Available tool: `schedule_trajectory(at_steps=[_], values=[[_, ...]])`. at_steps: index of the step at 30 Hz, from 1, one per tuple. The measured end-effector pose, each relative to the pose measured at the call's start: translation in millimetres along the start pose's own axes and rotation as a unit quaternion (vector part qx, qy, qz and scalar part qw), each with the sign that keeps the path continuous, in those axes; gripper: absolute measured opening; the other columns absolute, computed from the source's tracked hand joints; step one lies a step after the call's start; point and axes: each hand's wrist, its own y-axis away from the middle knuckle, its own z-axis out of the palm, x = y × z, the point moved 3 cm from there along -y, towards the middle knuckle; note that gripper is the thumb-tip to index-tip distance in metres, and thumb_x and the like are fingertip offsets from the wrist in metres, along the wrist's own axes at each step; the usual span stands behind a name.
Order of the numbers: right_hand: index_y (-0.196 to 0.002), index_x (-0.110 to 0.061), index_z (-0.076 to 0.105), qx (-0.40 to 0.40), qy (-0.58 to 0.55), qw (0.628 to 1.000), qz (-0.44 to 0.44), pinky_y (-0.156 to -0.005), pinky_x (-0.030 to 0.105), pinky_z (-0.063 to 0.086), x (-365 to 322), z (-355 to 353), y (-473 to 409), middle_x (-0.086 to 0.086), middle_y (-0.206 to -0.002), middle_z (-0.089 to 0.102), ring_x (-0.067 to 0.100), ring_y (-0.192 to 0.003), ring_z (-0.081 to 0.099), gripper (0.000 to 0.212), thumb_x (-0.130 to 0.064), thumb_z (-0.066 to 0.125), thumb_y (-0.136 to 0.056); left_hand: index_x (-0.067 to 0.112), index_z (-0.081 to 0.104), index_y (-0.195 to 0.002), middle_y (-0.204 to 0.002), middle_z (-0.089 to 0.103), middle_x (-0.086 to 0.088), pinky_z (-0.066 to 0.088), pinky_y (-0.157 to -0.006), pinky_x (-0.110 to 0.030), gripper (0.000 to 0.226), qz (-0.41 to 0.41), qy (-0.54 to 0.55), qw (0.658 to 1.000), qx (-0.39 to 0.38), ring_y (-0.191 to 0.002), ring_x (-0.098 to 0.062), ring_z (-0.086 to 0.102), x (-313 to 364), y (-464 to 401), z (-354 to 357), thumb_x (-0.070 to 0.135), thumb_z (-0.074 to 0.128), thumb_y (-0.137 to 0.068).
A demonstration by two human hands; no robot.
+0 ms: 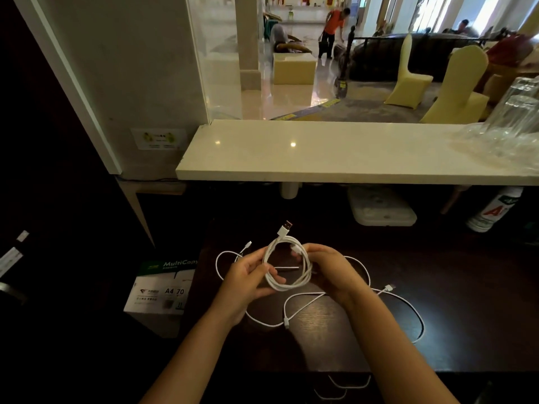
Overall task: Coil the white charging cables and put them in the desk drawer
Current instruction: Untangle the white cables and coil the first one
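Left hand [248,275] and right hand [329,269]: fingers curled round coiled cable [287,265]. Risk: coil springs loose if grip slackens; loose cables [350,293] on desk [437,287] may tangle.

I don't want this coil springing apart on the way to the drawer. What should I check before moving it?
1. Coiled cable held by both the left hand and right hand: ok.
2. USB plug tucked in: not ok, it sticks out above the coil.
3. Coil secured with a wrap: cannot tell.
4. Loose cables on the dark desk coiled: not ok, they lie spread out.
5. Drawer open and ready: cannot tell, none clearly in view.
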Motion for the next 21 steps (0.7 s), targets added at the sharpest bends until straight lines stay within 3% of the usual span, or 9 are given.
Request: schedule_trajectory(at_steps=[2, 4, 10, 12, 15, 18, 21], values=[[-0.076, -0.005, 0.064, 0.046, -0.083, 0.995, -0.013, -0.051, 0.022, 0.04, -1, 7, 3, 0.003, -0.061, 0.056, 0.01, -0.052, 0.05, 0.024, -0.002, 0.04, -0.081, 0.015, 0.055, -0.123, -0.074, 0.058, -0.006, 0.057, -0.068, -0.028, 0.036, -0.006, 0.008, 1.0, 0.008, -0.07, -0.013, 0.069, -3, 0, 5, 0.001, 0.042, -0.093], [-0.08, -0.005, 0.064, 0.037, -0.115, 0.992, -0.031, -0.056, 0.024, 0.041, -5, 10, 7, 0.002, -0.063, 0.06, 0.012, -0.058, 0.052, 0.026, -0.012, 0.038, -0.082, 0.022, 0.055, -0.12, -0.073, 0.058, -0.004, 0.058, -0.066, -0.029, 0.037, -0.014, 0.01, 1.0, 0.02, -0.067, -0.011, 0.068, -7, 2, 10, 0.001, 0.04, -0.094], [-0.101, -0.006, 0.068, 0.024, 0.062, 0.992, -0.104, -0.078, 0.03, 0.05, -18, 9, 17, 0.012, -0.088, 0.07, 0.021, -0.082, 0.065, 0.021, -0.004, 0.054, -0.085, 0.023, 0.055, -0.112, -0.076, 0.058, -0.006, 0.058, -0.066, -0.03, 0.033, -0.018, 0.035, 0.996, 0.076, -0.066, -0.013, 0.067, -11, 2, 7, 0.0, 0.041, -0.093], [-0.11, -0.012, 0.064, 0.016, 0.082, 0.991, -0.106, -0.083, 0.025, 0.053, -14, 9, 20, 0.01, -0.099, 0.073, 0.015, -0.093, 0.069, 0.027, -0.006, 0.061, -0.084, 0.026, 0.055, -0.11, -0.075, 0.059, -0.005, 0.058, -0.063, -0.027, 0.036, -0.004, 0.038, 0.995, 0.091, -0.066, -0.013, 0.066, -6, 3, 8, -0.002, 0.04, -0.093], [-0.119, -0.019, 0.057, 0.019, 0.112, 0.987, -0.117, -0.071, 0.016, 0.053, -11, 14, 23, 0.002, -0.098, 0.072, 0.004, -0.082, 0.068, 0.038, 0.0, 0.056, -0.087, 0.029, 0.054, -0.108, -0.076, 0.059, -0.005, 0.058, -0.062, -0.026, 0.038, 0.011, 0.039, 0.994, 0.1, -0.069, -0.013, 0.065, -2, 5, 9, -0.003, 0.039, -0.094], [-0.118, -0.022, 0.06, 0.061, 0.231, 0.961, -0.143, -0.076, 0.025, 0.053, -12, 14, 20, -0.002, -0.093, 0.071, 0.008, -0.082, 0.066, 0.037, -0.002, 0.053, -0.088, 0.029, 0.052, -0.113, -0.08, 0.058, -0.007, 0.058, -0.06, -0.023, 0.037, 0.02, 0.041, 0.994, 0.095, -0.07, -0.012, 0.066, -1, 7, 10, -0.001, 0.039, -0.094], [-0.108, -0.019, 0.069, 0.092, 0.309, 0.933, -0.16, -0.069, 0.028, 0.049, -12, 10, 17, -0.005, -0.077, 0.067, 0.012, -0.07, 0.062, 0.033, 0.0, 0.056, -0.085, 0.028, 0.05, -0.117, -0.083, 0.057, -0.007, 0.058, -0.061, -0.023, 0.037, 0.02, 0.03, 0.995, 0.094, -0.073, -0.014, 0.066, -2, 8, 11, 0.0, 0.039, -0.095]])
